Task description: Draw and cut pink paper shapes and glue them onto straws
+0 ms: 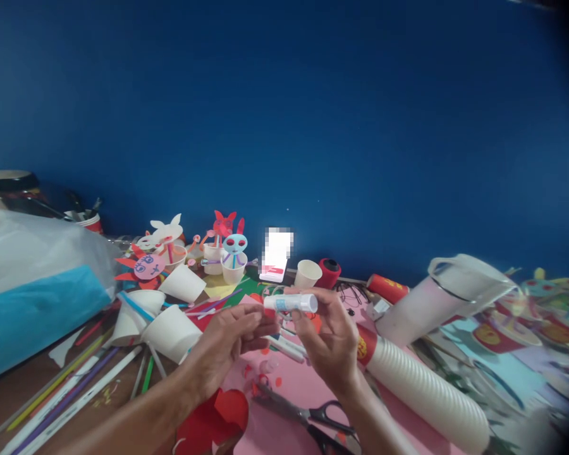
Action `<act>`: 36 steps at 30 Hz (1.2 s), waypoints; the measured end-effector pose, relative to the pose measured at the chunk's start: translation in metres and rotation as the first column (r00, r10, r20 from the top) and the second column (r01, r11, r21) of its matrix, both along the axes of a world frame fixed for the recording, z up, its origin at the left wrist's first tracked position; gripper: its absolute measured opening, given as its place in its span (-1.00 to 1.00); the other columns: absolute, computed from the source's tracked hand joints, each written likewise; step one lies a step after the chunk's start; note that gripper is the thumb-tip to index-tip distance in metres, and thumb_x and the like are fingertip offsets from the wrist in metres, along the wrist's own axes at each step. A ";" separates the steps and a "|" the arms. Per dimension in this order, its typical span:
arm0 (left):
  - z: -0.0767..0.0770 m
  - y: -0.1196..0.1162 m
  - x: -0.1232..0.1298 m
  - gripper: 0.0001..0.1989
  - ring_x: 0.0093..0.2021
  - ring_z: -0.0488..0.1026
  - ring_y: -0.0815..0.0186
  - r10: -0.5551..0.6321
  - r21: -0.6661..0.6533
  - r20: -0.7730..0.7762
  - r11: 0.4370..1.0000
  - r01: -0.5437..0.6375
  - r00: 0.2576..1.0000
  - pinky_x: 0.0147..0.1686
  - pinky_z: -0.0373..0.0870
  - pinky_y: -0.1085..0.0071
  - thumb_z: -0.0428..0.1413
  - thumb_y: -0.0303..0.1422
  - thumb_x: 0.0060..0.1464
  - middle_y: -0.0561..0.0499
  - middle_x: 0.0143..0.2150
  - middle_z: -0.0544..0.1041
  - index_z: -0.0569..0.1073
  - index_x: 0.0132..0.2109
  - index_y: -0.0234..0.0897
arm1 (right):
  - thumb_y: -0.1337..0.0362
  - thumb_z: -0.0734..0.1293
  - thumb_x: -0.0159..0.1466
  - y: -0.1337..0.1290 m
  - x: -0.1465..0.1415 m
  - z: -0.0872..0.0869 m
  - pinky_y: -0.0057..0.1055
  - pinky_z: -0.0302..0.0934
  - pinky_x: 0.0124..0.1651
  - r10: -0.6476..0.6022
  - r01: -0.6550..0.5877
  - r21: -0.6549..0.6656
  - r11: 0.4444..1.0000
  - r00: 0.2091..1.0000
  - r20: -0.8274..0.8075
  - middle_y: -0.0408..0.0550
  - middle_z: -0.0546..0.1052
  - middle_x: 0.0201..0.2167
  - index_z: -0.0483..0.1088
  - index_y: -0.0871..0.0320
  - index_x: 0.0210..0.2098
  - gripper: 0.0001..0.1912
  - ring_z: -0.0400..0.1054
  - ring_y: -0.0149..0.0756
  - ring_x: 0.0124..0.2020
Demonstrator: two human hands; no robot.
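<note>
Head view: right hand [325, 338] grasps a glue stick [291, 304] between thumb and fingers, holding it level above pink paper [289, 404] on the surface [14, 395]. Left hand [225, 344] is partly closed, its fingertips [265, 322] just beside the stick's left end; whether it grips anything cannot be determined. Scissors [303, 414] lie on the paper, near a stack of paper cups [422, 392].

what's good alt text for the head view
The right hand holds a glue stick above pink paper, with the left hand close beside it. Scissors, paper cups, straws and paper-cup crafts lie around them, before a blue wall.
</note>
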State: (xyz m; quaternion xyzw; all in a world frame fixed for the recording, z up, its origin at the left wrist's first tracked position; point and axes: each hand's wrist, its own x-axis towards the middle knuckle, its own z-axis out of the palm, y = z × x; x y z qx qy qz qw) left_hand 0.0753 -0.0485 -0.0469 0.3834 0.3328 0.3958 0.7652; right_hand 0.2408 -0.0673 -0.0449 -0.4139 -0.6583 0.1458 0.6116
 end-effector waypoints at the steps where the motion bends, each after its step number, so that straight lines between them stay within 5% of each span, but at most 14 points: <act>1: 0.001 -0.001 0.001 -0.71 -0.09 0.47 0.12 0.012 0.026 -0.042 1.000 -0.011 0.999 -0.18 0.34 0.32 0.14 -0.22 -0.01 -0.17 -0.17 0.56 0.48 -0.19 -0.34 | 0.43 0.27 0.17 -0.001 -0.001 0.000 -0.27 0.33 -0.15 0.000 0.000 0.003 1.000 1.000 0.017 -0.02 0.49 -0.22 0.30 0.11 -0.14 -0.74 0.41 -0.24 -0.20; 7: 0.000 0.000 0.002 -0.75 -0.22 0.51 0.17 0.072 0.021 -0.173 0.997 -0.069 0.982 -0.32 0.35 0.38 0.20 -0.22 -0.08 -0.12 -0.28 0.58 0.47 -0.35 -0.34 | 0.41 0.29 0.15 -0.004 -0.004 0.003 -0.28 0.33 -0.17 0.019 -0.019 -0.006 1.000 0.999 0.047 -0.02 0.49 -0.25 0.32 0.11 -0.16 -0.75 0.41 -0.26 -0.24; 11: 0.002 0.011 -0.008 -0.85 -0.24 0.52 0.19 0.141 0.018 -0.103 0.990 -0.140 0.985 -0.35 0.38 0.39 0.16 -0.32 -0.05 -0.10 -0.32 0.58 0.44 -0.41 -0.33 | 0.35 0.28 0.19 0.003 0.004 0.010 -0.43 0.31 -0.30 -0.041 0.029 -0.054 0.998 0.972 -0.233 -0.08 0.48 -0.30 0.33 0.10 -0.21 -0.84 0.39 -0.34 -0.30; 16: 0.010 0.020 -0.018 -0.93 -0.27 0.50 0.23 0.294 0.010 0.048 0.956 -0.294 0.955 -0.36 0.42 0.37 0.16 -0.41 -0.11 -0.05 -0.33 0.57 0.44 -0.40 -0.32 | 0.27 0.32 0.15 0.023 0.011 -0.002 -0.51 0.25 -0.40 -0.037 -0.117 -0.290 0.950 0.879 -0.476 -0.20 0.41 -0.47 0.34 0.13 -0.30 -0.88 0.31 -0.45 -0.48; 23: 0.009 0.014 -0.008 -0.93 -0.10 0.43 0.15 0.260 -0.002 0.034 0.966 -0.260 0.965 -0.27 0.40 0.32 0.18 -0.41 -0.12 -0.08 -0.21 0.54 0.44 -0.45 -0.32 | 0.30 0.28 0.13 0.029 -0.002 -0.025 -0.38 0.31 -0.24 0.053 -0.373 -0.347 0.860 0.744 -0.666 -0.17 0.51 -0.48 0.25 0.13 -0.38 -0.91 0.43 -0.36 -0.41; 28: 0.005 0.011 -0.004 -0.92 -0.30 0.45 0.31 0.186 0.080 -0.059 0.980 -0.181 0.981 -0.22 0.34 0.40 0.20 -0.40 -0.12 0.04 -0.41 0.53 0.46 -0.49 -0.30 | 0.24 0.32 0.12 0.019 -0.020 -0.023 -0.40 0.31 -0.32 0.097 -0.497 -0.499 0.710 0.771 -0.630 -0.16 0.51 -0.49 0.23 0.13 -0.34 -0.82 0.45 -0.34 -0.44; 30: 0.004 0.010 -0.004 -0.90 -0.38 0.43 0.34 0.138 0.105 -0.069 0.986 -0.130 0.988 -0.28 0.33 0.42 0.19 -0.39 -0.10 0.05 -0.46 0.51 0.46 -0.50 -0.31 | 0.21 0.33 0.12 0.014 -0.027 -0.022 -0.43 0.29 -0.39 0.127 -0.475 -0.545 0.691 0.822 -0.555 -0.19 0.48 -0.56 0.24 0.14 -0.33 -0.80 0.42 -0.37 -0.52; 33: 0.004 0.011 -0.005 -0.90 -0.41 0.43 0.35 0.116 0.107 -0.090 0.989 -0.106 0.989 -0.32 0.33 0.43 0.19 -0.39 -0.11 0.04 -0.47 0.51 0.47 -0.51 -0.31 | 0.19 0.33 0.14 0.011 -0.031 -0.023 -0.46 0.27 -0.43 0.174 -0.411 -0.563 0.717 0.888 -0.426 -0.18 0.46 -0.56 0.29 0.15 -0.34 -0.82 0.38 -0.40 -0.53; 36: 0.005 0.018 -0.011 -0.93 -0.31 0.45 0.30 0.140 0.038 -0.149 0.990 -0.136 0.979 -0.27 0.34 0.42 0.22 -0.42 -0.18 0.01 -0.42 0.53 0.49 -0.52 -0.30 | 0.18 0.29 0.18 0.017 -0.022 -0.024 -0.45 0.28 -0.41 0.097 -0.259 -0.542 0.800 0.946 -0.309 -0.13 0.48 -0.51 0.33 0.18 -0.35 -0.83 0.37 -0.39 -0.50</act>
